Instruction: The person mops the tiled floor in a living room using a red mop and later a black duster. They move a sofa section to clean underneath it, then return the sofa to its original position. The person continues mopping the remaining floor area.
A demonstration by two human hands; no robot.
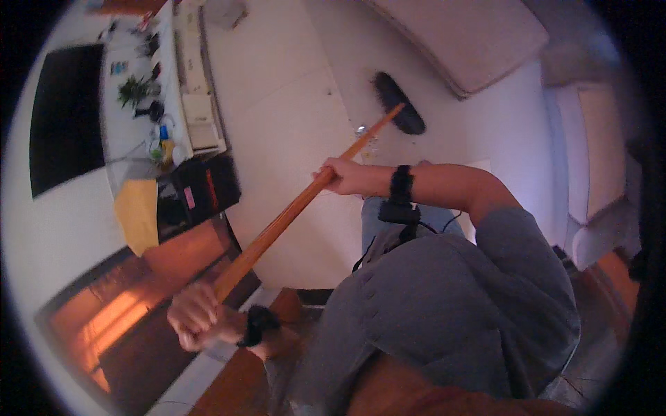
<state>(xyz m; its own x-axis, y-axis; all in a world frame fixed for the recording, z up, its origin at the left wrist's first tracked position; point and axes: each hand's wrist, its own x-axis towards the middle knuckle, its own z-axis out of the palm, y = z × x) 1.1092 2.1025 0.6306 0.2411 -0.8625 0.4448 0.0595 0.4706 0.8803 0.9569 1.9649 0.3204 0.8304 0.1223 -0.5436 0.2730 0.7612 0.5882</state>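
A push broom's orange-brown wooden handle [281, 221] slants across the view, gripped by both my hands. My left hand [195, 314], slightly blurred, is closed around its upper end. Midway down the shaft, my right hand [341, 176] wraps it. The dark bristled broom head [399, 104] rests on the pale tiled floor [276, 93], near the corner of a padded beige piece of furniture. Small bits of debris [370, 148] lie on the floor beside the handle's lower part. Each wrist wears a black band.
Left stands a white drawer cabinet [200, 114] with a potted plant [134, 91] and small items, beside a dark television [67, 119]. A black box [210, 184] and yellow paper [138, 213] are nearer. Padded beige furniture [468, 36] and a seat [601, 151] stand right.
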